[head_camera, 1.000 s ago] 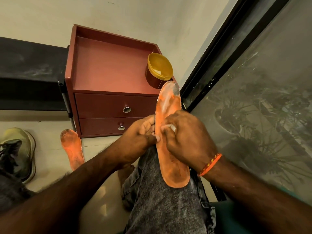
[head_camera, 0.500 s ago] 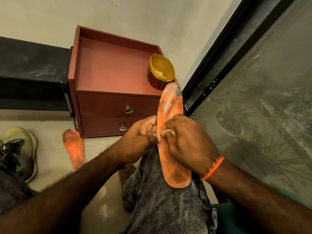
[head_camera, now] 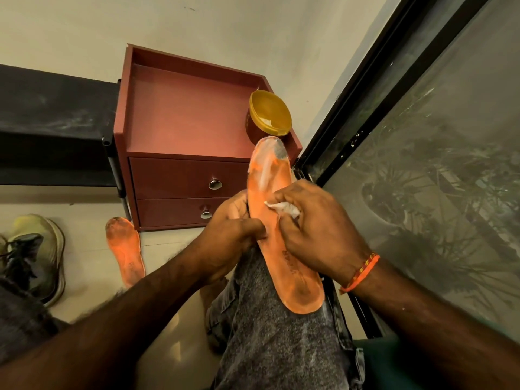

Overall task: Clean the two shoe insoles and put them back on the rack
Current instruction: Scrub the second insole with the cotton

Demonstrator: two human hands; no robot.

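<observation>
**Insole wiped on the knee, its pair left on the floor**

An orange insole (head_camera: 284,237) lay lengthwise along the person's grey-trousered knee (head_camera: 270,327), its toe end pointing toward 12 o'clock and smeared with pale, whitish residue. The left hand (head_camera: 228,243) gripped the insole's left edge, thumb curled over the top surface and fingers wrapped beneath. The right hand (head_camera: 315,229) pinched a small crumpled white wipe (head_camera: 284,208) between curled fingers and thumb, pressing it onto the insole's middle. An orange thread band (head_camera: 361,273) circled the right wrist. The second orange insole (head_camera: 125,253), dirty at its toe, lay flat on the floor at 9 o'clock of the hands, just beside a red two-drawer cabinet (head_camera: 183,130). A yellow-lidded jar (head_camera: 268,115) sat on the cabinet's top at 12 o'clock. A pale green shoe (head_camera: 42,249) rested at far 9 o'clock.
</observation>
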